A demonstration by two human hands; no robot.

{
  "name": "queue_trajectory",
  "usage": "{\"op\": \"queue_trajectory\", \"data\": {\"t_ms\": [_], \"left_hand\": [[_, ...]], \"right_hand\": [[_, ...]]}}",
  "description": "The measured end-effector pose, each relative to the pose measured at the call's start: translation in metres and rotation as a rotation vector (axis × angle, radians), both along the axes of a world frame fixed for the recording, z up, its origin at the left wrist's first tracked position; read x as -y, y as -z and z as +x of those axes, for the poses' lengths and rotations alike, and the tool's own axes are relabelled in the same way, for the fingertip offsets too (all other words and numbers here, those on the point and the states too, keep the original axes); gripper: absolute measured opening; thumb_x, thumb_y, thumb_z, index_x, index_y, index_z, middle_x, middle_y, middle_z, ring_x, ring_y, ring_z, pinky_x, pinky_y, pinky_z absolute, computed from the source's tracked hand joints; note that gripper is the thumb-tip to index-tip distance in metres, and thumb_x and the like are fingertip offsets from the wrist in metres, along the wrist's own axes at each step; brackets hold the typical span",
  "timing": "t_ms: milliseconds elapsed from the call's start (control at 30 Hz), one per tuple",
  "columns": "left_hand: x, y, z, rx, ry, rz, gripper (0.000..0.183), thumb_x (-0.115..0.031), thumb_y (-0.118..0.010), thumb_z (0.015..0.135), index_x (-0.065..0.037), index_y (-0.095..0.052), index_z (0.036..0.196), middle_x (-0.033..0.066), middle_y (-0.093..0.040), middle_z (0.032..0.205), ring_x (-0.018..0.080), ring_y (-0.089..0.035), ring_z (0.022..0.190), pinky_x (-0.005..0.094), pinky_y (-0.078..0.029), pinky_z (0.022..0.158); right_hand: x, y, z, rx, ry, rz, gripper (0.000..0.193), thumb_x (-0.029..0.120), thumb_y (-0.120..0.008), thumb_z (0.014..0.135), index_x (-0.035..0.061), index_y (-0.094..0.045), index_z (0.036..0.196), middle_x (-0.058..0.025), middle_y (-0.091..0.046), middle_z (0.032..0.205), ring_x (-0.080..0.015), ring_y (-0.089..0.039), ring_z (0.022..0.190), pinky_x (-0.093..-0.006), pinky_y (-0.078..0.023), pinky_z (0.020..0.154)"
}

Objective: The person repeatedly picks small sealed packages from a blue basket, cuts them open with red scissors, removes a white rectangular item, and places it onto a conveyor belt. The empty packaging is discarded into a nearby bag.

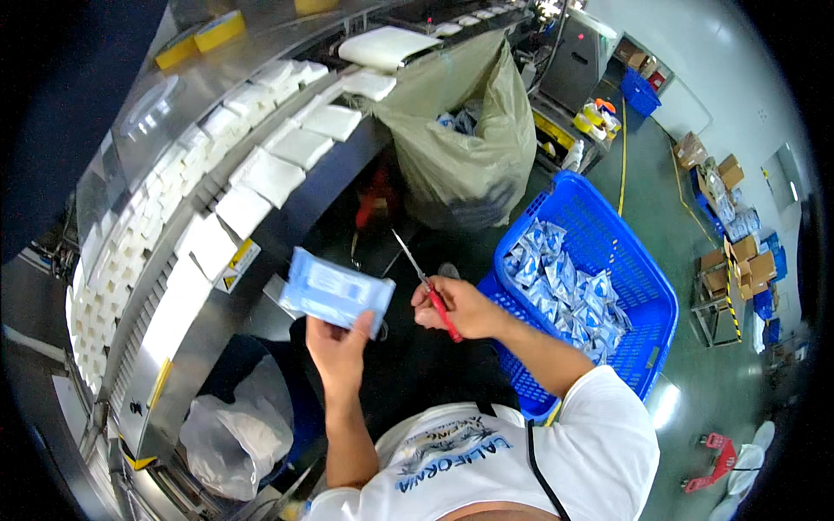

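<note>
My left hand grips a flat, pale blue and white soft packet by its near right corner, thumb on top. To its right, my right hand is closed around a red-handled cutting tool with a slim pointed metal blade. The blade points up and away, apart from the packet; whether it is a knife or closed scissors I cannot tell. Close to my right forearm stands a blue plastic basket, partly filled with many small blue and white packets.
On the left runs a curved conveyor carrying rows of white folded pads. A large olive plastic bag hangs open beyond my hands. A bin with a translucent liner stands at lower left. Cardboard boxes stand along the right wall.
</note>
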State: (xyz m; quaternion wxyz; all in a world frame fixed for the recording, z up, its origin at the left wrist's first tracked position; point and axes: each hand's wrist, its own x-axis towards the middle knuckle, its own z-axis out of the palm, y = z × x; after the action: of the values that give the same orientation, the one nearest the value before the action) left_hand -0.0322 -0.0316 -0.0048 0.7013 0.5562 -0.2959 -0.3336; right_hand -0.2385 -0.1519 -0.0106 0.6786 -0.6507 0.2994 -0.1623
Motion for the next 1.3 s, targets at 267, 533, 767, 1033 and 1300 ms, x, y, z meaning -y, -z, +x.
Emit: {"op": "queue_trajectory", "data": {"t_ms": [267, 533, 767, 1033, 1300], "left_hand": [[0.012, -0.019, 0.018, -0.011, 0.075, -0.002, 0.048, -0.008, -0.083, 0.086, 0.0, -0.059, 0.127, 0.0135, -0.071, 0.118, 0.0211, -0.071, 0.106, 0.0353, -0.057, 0.094], [0.011, -0.021, 0.015, -0.015, 0.144, -0.05, 0.051, -0.007, -0.084, 0.085, 0.0, -0.058, 0.129, 0.014, -0.071, 0.119, 0.0211, -0.071, 0.105, 0.0351, -0.057, 0.094], [0.011, -0.021, 0.019, -0.095, 0.127, -0.017, 0.052, -0.008, -0.085, 0.084, 0.001, -0.06, 0.128, 0.0135, -0.072, 0.117, 0.021, -0.07, 0.107, 0.0355, -0.055, 0.096], [0.02, 0.028, 0.0, -0.484, 0.454, 0.175, 0.045, -0.009, -0.084, 0.085, 0.001, -0.064, 0.124, 0.0099, -0.072, 0.115, 0.0185, -0.071, 0.103, 0.0331, -0.058, 0.09], [-0.009, 0.051, 0.003, -0.125, 0.18, 0.092, 0.073, -0.043, -0.076, 0.093, 0.002, -0.05, 0.144, 0.0197, -0.053, 0.143, 0.0269, -0.056, 0.129, 0.0414, -0.048, 0.106]], "right_hand": [[0.002, -0.036, -0.037, -0.287, -0.275, 0.14, 0.038, 0.033, -0.076, 0.096, 0.0006, -0.062, 0.11, -0.0042, -0.068, 0.092, -0.0097, -0.064, 0.08, -0.0257, -0.053, 0.07], [0.002, -0.056, -0.027, -0.419, -0.301, 0.037, 0.027, 0.028, -0.073, 0.098, 0.0027, -0.065, 0.096, -0.0057, -0.07, 0.078, -0.0118, -0.067, 0.064, -0.0249, -0.052, 0.055], [0.014, -0.052, -0.046, -0.391, -0.237, -0.494, 0.038, 0.026, -0.09, 0.08, 0.0011, -0.063, 0.091, -0.01, -0.071, 0.079, -0.0204, -0.07, 0.071, -0.0334, -0.052, 0.066], [0.041, -0.04, -0.005, 0.186, -0.29, -1.28, 0.034, 0.011, -0.076, 0.077, 0.0048, -0.063, 0.108, -0.0119, -0.066, 0.111, -0.0323, -0.065, 0.099, -0.0426, -0.053, 0.086], [0.028, -0.041, -0.005, 0.142, -0.319, -0.985, 0.028, 0.005, -0.072, 0.073, 0.0029, -0.055, 0.095, -0.0154, -0.059, 0.094, -0.0383, -0.061, 0.09, -0.0466, -0.051, 0.081]]}}
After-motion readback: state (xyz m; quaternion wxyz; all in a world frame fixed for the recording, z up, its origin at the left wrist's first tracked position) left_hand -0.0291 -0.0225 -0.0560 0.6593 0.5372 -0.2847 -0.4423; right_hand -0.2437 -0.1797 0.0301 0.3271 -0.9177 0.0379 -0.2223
